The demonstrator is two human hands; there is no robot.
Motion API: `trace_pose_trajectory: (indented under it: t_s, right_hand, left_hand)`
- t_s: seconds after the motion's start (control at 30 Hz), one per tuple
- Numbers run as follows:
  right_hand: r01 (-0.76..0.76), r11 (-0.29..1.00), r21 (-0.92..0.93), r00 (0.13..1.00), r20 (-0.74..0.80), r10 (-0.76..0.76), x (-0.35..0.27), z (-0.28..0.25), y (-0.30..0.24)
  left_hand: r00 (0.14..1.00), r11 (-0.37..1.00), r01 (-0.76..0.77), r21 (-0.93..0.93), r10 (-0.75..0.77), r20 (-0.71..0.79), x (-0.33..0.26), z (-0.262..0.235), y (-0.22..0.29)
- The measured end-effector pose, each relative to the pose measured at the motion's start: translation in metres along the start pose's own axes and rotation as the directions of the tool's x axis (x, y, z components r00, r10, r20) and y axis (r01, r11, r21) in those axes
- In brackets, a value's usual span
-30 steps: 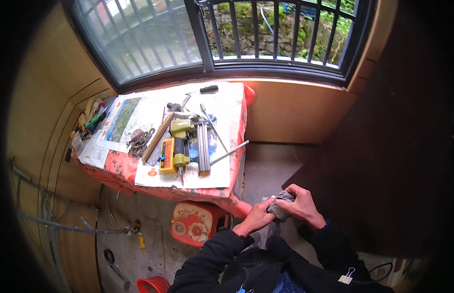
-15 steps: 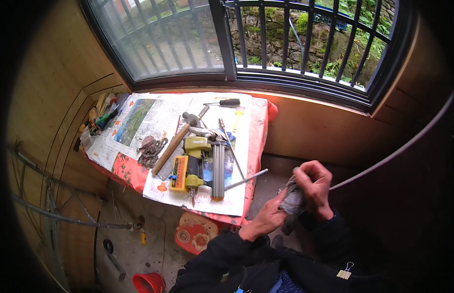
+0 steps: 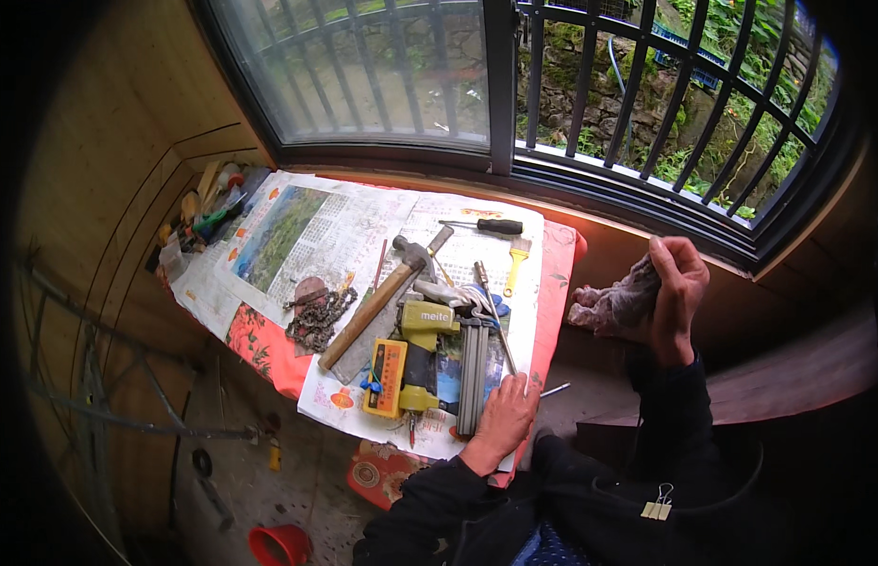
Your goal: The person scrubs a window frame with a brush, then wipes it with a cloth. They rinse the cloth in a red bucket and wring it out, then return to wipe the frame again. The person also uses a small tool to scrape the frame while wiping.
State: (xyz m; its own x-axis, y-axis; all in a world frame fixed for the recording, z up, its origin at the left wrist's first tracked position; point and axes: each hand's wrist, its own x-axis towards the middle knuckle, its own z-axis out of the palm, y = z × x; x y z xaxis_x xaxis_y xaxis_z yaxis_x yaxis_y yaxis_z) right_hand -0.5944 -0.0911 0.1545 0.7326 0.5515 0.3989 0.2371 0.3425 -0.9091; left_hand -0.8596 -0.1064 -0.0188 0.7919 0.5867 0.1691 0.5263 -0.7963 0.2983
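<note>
My left hand is at the near right edge of the table, its fingers curled down over a thin metal rod. The end of the metal rod sticks out past the table edge; the rest lies hidden under the hand. Just left of it lies a grey ribbed metal magazine, part of the olive-green nail gun. A long screwdriver-like metal shaft slants down toward my fingers. Raised off to the right of the table, my right hand pinches a crumpled, dirty grey rag, which hangs to the left.
Newspaper and red cloth cover the table. On it lie a claw hammer, a yellow box, a black-handled screwdriver, a yellow-handled brush and a rusty chain. A red bucket stands below; a barred window is behind.
My hands have parted. The left let go of the rag and came down onto the metal rod. The right moved up and to the right with the rag. The view has shifted.
</note>
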Motion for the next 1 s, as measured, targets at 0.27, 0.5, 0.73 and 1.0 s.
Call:
trace_pose_trajectory:
  t_s: [0.27, 0.5, 0.73, 1.0]
  right_hand:
    - [0.009, 0.999, -0.042, 0.970, 0.241, 0.001, 0.085, 0.045, 0.026]
    - [-0.183, 0.983, 0.025, 0.889, 0.430, 0.154, 0.141, 0.095, 0.064]
    - [-0.282, 0.956, -0.081, 0.698, 0.666, 0.262, 0.169, 0.120, 0.090]
    - [-0.351, 0.915, -0.198, 0.467, 0.810, 0.354, 0.193, 0.099, 0.089]
  left_hand:
    - [0.996, 0.989, -0.083, 0.123, 0.086, -0.020, 0.022, -0.010, -0.020]
    - [0.991, 0.979, -0.031, 0.202, 0.004, 0.133, 0.013, -0.037, -0.044]
    - [0.908, 0.972, -0.003, 0.237, -0.097, 0.408, 0.000, -0.066, -0.067]
    - [0.847, 0.947, 0.266, 0.182, -0.320, 0.425, 0.019, -0.098, -0.073]
